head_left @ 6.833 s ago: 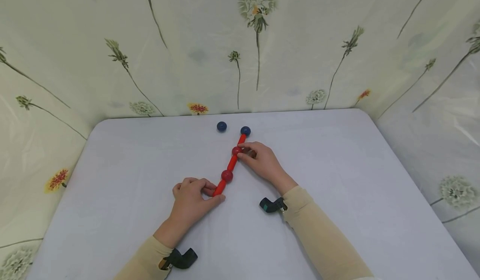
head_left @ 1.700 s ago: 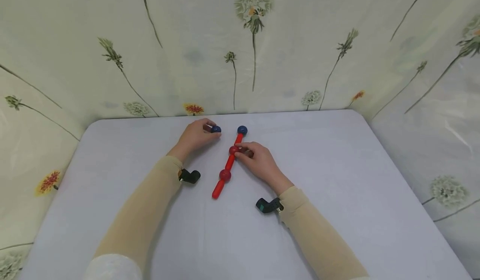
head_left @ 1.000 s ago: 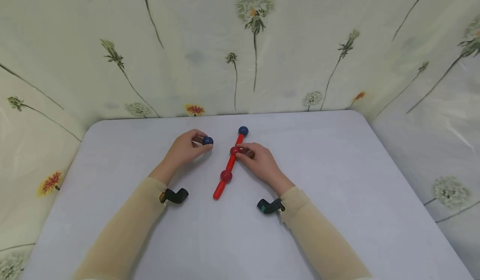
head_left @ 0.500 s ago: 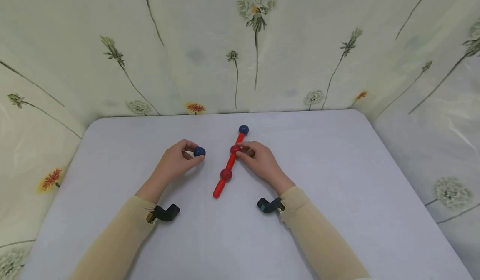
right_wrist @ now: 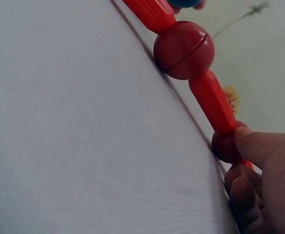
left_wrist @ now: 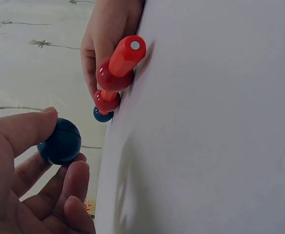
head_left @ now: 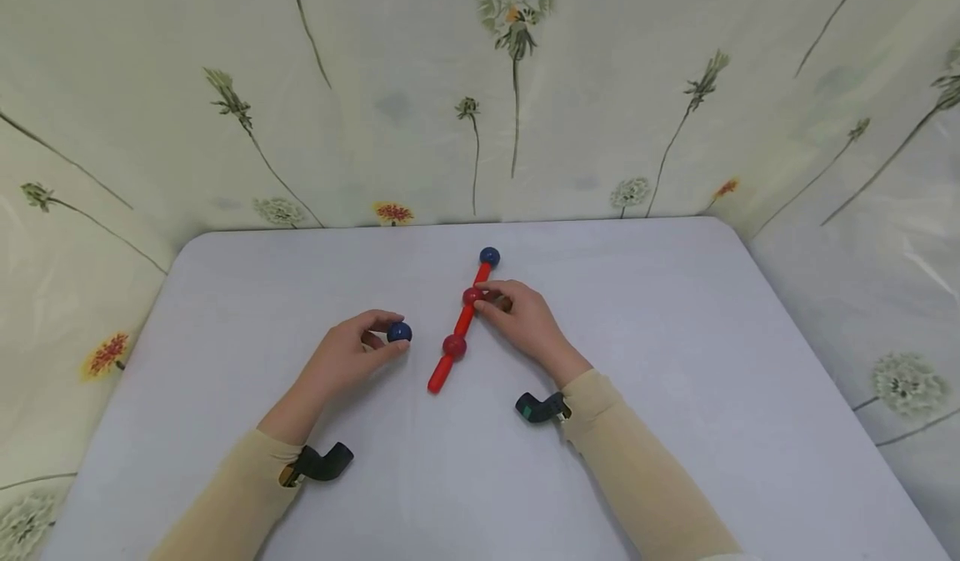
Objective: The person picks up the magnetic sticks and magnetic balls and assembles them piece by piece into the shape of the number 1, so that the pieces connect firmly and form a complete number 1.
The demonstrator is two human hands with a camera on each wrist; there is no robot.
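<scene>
My left hand (head_left: 348, 354) pinches a loose blue ball (left_wrist: 60, 141) between thumb and fingers, just left of a chain of red rods and balls. In that chain, a blue ball (head_left: 490, 257) forms the far end, followed by red rods (head_left: 464, 320) alternating with two red balls (head_left: 454, 346). A bare red rod (head_left: 440, 374) makes the near end; the left wrist view shows a round silvery spot on its tip. With thumb and fingers, my right hand (head_left: 525, 321) grips the farther red ball (right_wrist: 225, 145). Its fingers partly cover that ball.
The chain lies slantwise on a white-covered table (head_left: 637, 311). A flower-printed curtain (head_left: 360, 111) rises behind the table's far edge and along both sides. Each wrist carries a small black camera (head_left: 324, 463).
My left hand left the chain's near rod, picked up the loose blue ball at the far edge, and brought it back toward me. My right hand keeps its hold on the red ball.
</scene>
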